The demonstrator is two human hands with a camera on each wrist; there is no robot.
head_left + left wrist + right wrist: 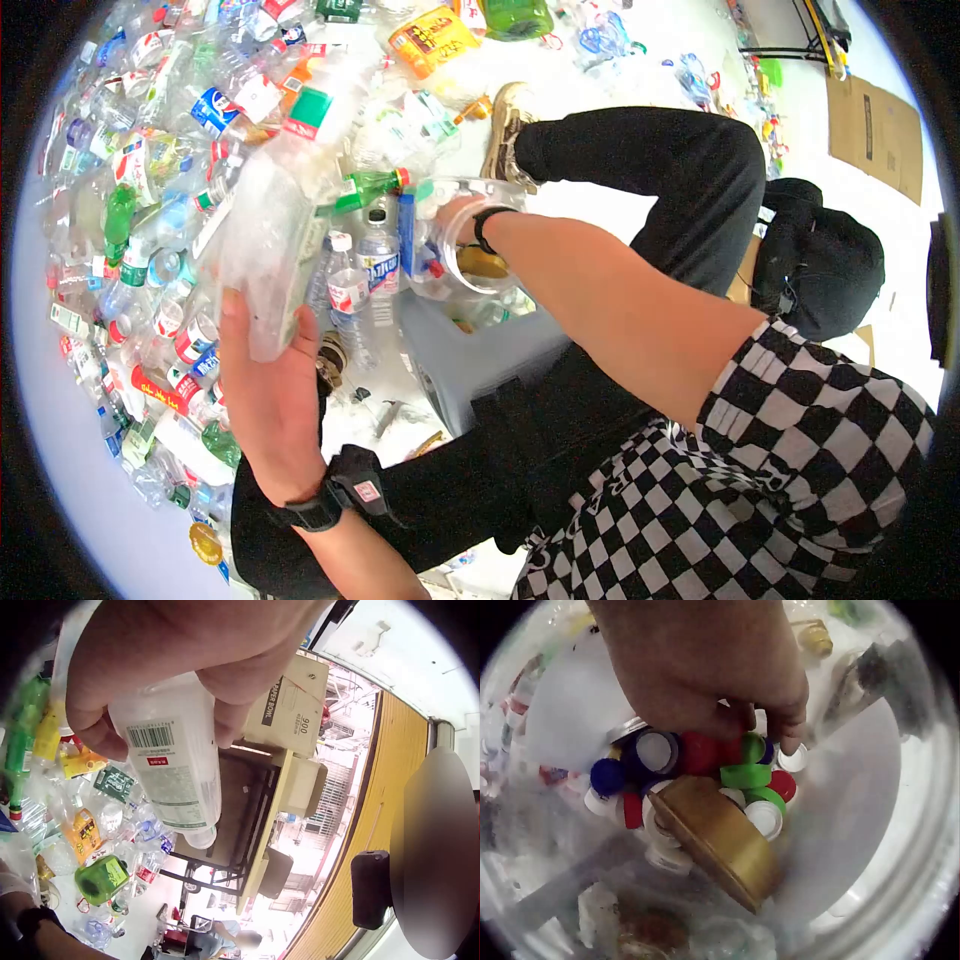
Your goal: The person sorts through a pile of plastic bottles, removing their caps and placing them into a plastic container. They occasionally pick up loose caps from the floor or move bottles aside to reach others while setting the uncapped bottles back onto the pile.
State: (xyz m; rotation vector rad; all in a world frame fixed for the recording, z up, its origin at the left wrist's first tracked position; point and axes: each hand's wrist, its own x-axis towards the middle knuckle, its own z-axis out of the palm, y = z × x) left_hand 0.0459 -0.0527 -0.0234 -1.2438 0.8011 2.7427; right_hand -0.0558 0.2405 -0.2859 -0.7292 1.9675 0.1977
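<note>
My left hand (275, 400) grips an empty translucent plastic bottle (262, 260), held up in front of the bottle pile. In the left wrist view its label with a barcode (152, 735) faces the camera, and the fingers curl round the body. My right hand (458, 222) is down inside a wide clear jar (450, 268). Loose bottle caps (746, 777) in red, green, blue and white lie in it, with a large gold lid (712, 840) on top. The right fingers reach among the caps, a fingertip right at a white cap (793, 758); I cannot tell whether they hold one.
A large heap of empty plastic bottles (150, 260) spreads over the floor at left. Two capped bottles (348, 290) stand beside the jar. A grey bin (450, 365) is between the legs. A black backpack (820, 255) and a cardboard sheet (875, 135) lie at right.
</note>
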